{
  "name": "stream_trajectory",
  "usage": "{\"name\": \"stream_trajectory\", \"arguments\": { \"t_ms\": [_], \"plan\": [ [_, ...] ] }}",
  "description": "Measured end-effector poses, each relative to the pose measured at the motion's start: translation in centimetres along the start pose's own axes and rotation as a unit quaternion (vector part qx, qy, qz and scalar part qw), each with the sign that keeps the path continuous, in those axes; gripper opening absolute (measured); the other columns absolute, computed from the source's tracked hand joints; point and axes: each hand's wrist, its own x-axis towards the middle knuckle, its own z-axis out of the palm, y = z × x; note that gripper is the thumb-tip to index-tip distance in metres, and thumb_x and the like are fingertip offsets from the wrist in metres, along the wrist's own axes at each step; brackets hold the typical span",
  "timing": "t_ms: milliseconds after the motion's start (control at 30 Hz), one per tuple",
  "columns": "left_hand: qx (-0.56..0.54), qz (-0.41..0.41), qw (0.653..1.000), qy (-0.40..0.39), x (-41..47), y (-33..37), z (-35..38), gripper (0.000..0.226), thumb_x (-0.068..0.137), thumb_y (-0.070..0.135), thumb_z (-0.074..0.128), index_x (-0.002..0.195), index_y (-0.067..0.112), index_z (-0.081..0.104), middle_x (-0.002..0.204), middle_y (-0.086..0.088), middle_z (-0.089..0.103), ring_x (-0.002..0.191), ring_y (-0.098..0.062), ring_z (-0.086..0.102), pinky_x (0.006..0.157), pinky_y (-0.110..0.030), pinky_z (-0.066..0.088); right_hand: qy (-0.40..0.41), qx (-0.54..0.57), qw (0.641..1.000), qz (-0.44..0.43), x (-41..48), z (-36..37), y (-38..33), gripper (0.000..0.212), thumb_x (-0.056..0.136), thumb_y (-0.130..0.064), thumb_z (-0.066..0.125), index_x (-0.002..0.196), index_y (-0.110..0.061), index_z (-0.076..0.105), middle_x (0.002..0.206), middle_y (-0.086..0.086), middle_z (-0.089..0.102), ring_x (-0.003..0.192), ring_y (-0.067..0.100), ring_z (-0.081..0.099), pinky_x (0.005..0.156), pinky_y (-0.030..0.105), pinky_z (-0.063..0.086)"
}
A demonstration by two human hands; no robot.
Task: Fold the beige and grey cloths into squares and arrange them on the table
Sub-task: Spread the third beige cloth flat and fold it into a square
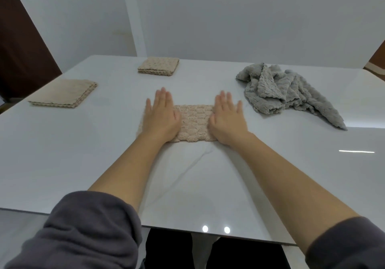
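A beige textured cloth [194, 122] lies folded into a strip at the middle of the white table [83, 154]. My left hand [161, 115] presses flat on its left end, fingers spread. My right hand [227, 120] presses flat on its right end the same way. Neither hand grips anything. Two folded beige squares rest on the table: one at the far left [64, 92], one at the back centre [159, 66]. A crumpled heap of grey fluffy cloths [285, 91] sits at the right, apart from my hands.
The table's near edge [208, 234] runs just in front of my body. A white wall stands behind the table. A dark brown panel [18, 50] is at the far left.
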Motion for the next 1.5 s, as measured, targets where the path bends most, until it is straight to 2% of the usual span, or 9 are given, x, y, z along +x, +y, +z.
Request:
{"name": "stream_trajectory", "arguments": {
  "t_ms": [133, 467, 633, 833, 900, 1133, 1267, 1400, 1500],
  "plan": [
    [-0.001, 0.132, 0.988, -0.083, 0.8, 1.7, 0.6, 0.058, 0.102, 0.029, 0.015, 0.155, 0.011, -0.001, 0.163, -0.002, -0.009, 0.149, -0.013, -0.009, 0.121, -0.040, -0.005, -0.082, 0.026, 0.988, -0.130, 1.0, 0.3, -2.3, 0.059, 0.103, -0.031, 0.014, 0.155, -0.009, -0.002, 0.163, 0.006, -0.008, 0.150, 0.020, -0.010, 0.120, 0.047, -0.005],
    [0.035, 0.132, 0.984, -0.116, 1.1, 1.0, 1.8, 0.058, 0.103, 0.031, 0.014, 0.156, 0.014, -0.001, 0.164, 0.001, -0.005, 0.150, -0.011, -0.006, 0.122, -0.040, -0.003, -0.114, -0.016, 0.985, -0.131, 1.4, 0.8, -2.2, 0.059, 0.102, -0.033, 0.013, 0.155, -0.011, -0.002, 0.164, 0.003, -0.007, 0.150, 0.017, -0.008, 0.120, 0.047, -0.005],
    [0.010, 0.075, 0.991, -0.113, 0.7, 1.4, 1.9, 0.058, 0.103, 0.032, 0.015, 0.156, 0.012, 0.002, 0.164, -0.002, -0.004, 0.150, -0.013, -0.005, 0.121, -0.041, -0.003, -0.113, 0.005, 0.989, -0.092, 1.4, 1.0, -2.5, 0.060, 0.102, -0.035, 0.014, 0.156, -0.011, 0.002, 0.164, 0.004, -0.004, 0.150, 0.018, -0.006, 0.120, 0.048, -0.004],
    [-0.019, -0.128, 0.989, -0.070, -0.4, 2.4, 2.2, 0.064, 0.099, 0.034, 0.015, 0.154, 0.004, 0.004, 0.163, -0.011, -0.003, 0.150, -0.024, -0.006, 0.120, -0.047, -0.006, -0.059, 0.024, 0.990, 0.123, 0.7, 1.8, -3.4, 0.067, 0.098, -0.036, 0.017, 0.154, -0.002, 0.003, 0.163, 0.012, -0.002, 0.150, 0.028, -0.006, 0.119, 0.051, -0.005],
    [-0.013, -0.161, 0.984, -0.069, -0.7, 1.7, 1.9, 0.064, 0.099, 0.034, 0.015, 0.154, 0.003, 0.003, 0.163, -0.012, -0.003, 0.150, -0.025, -0.006, 0.120, -0.049, -0.006, -0.060, 0.039, 0.986, 0.151, 0.5, 1.5, -3.0, 0.068, 0.097, -0.035, 0.018, 0.154, -0.001, 0.002, 0.163, 0.013, -0.003, 0.150, 0.028, -0.007, 0.119, 0.051, -0.006],
    [0.054, -0.165, 0.979, -0.106, -1.0, -4.9, 0.9, 0.068, 0.099, 0.044, 0.011, 0.154, 0.005, 0.002, 0.163, -0.009, -0.002, 0.150, -0.022, -0.006, 0.119, -0.051, -0.007, -0.102, 0.016, 0.982, 0.161, -0.1, 1.0, 2.0, 0.067, 0.098, -0.039, 0.015, 0.155, -0.005, 0.001, 0.163, 0.011, -0.004, 0.150, 0.026, -0.008, 0.118, 0.055, -0.007],
    [0.126, -0.147, 0.980, -0.036, -1.1, -6.8, -1.2, 0.067, 0.101, 0.041, 0.011, 0.154, 0.002, 0.001, 0.163, -0.012, -0.003, 0.150, -0.023, -0.006, 0.120, -0.049, -0.005, -0.062, -0.072, 0.982, 0.162, -0.5, -1.2, 3.2, 0.067, 0.099, -0.038, 0.013, 0.154, -0.002, 0.001, 0.163, 0.013, -0.002, 0.150, 0.028, -0.008, 0.117, 0.056, -0.008],
    [0.043, -0.034, 0.998, -0.016, -0.7, -0.6, -0.5, 0.063, 0.100, 0.031, 0.018, 0.154, 0.003, 0.002, 0.163, -0.010, -0.002, 0.150, -0.021, -0.004, 0.121, -0.046, -0.003, -0.037, -0.049, 0.996, 0.064, 0.2, -1.5, -2.5, 0.064, 0.101, -0.034, 0.014, 0.153, -0.001, -0.001, 0.162, 0.014, -0.006, 0.150, 0.028, -0.008, 0.118, 0.054, -0.006],
    [-0.012, -0.046, 0.998, -0.052, 0.0, 0.4, 1.1, 0.060, 0.101, 0.030, 0.017, 0.155, 0.006, 0.004, 0.164, -0.007, -0.002, 0.150, -0.019, -0.003, 0.121, -0.045, -0.002, -0.045, 0.007, 0.998, 0.045, 0.7, 0.1, -5.8, 0.064, 0.100, -0.034, 0.015, 0.154, -0.002, 0.001, 0.163, 0.012, -0.004, 0.150, 0.026, -0.008, 0.119, 0.052, -0.006]
  ]
}}
